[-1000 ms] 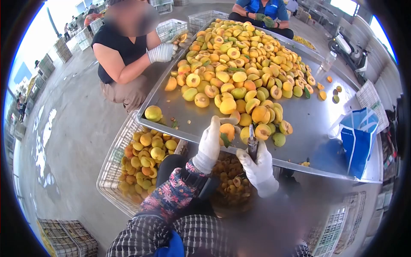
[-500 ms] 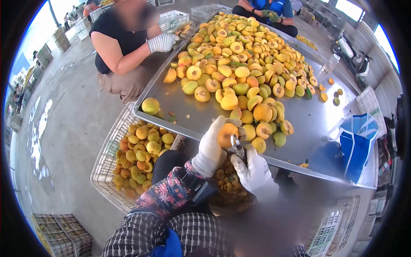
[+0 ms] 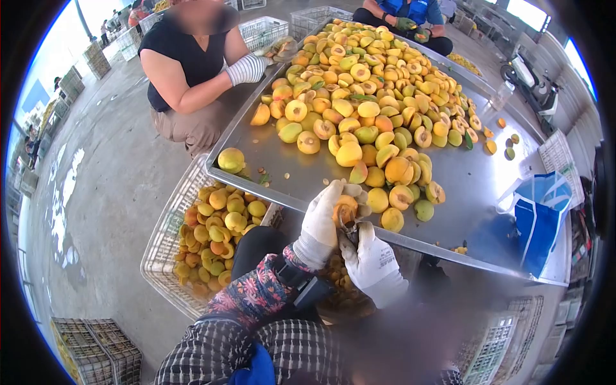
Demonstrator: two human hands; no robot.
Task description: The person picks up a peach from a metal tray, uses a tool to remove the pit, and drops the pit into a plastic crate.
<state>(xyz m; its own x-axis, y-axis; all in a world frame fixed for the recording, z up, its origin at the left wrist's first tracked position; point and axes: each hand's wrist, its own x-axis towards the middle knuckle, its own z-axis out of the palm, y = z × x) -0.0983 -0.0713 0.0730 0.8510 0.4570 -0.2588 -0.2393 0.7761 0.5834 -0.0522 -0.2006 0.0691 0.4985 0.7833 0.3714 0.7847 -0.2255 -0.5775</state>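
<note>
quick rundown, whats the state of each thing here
left gloved hand: shut on orange peach half
right gloved hand: shut on small metal pitting tool, tip at the peach
steel tray table: heaped with halved peaches
white wire crate: full of whole peaches
blue bag: upright, open

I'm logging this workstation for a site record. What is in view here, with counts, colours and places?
metal table: one, silver, centre, sloping away from the camera
halved fruit pile: too many to count, yellow and orange, on the table
whole fruit: one, yellow, alone near the table's left corner
basket of fruit: one, white mesh, on the floor left of the table
blue bag: one, blue and white, at the table's right edge
co-worker in black top: one, crouched at the table's left side, striped glove
co-worker in blue top: one, at the far end
left hand: white glove, holding an orange fruit
right hand: white glove, holding a small metal tool against that fruit
</note>
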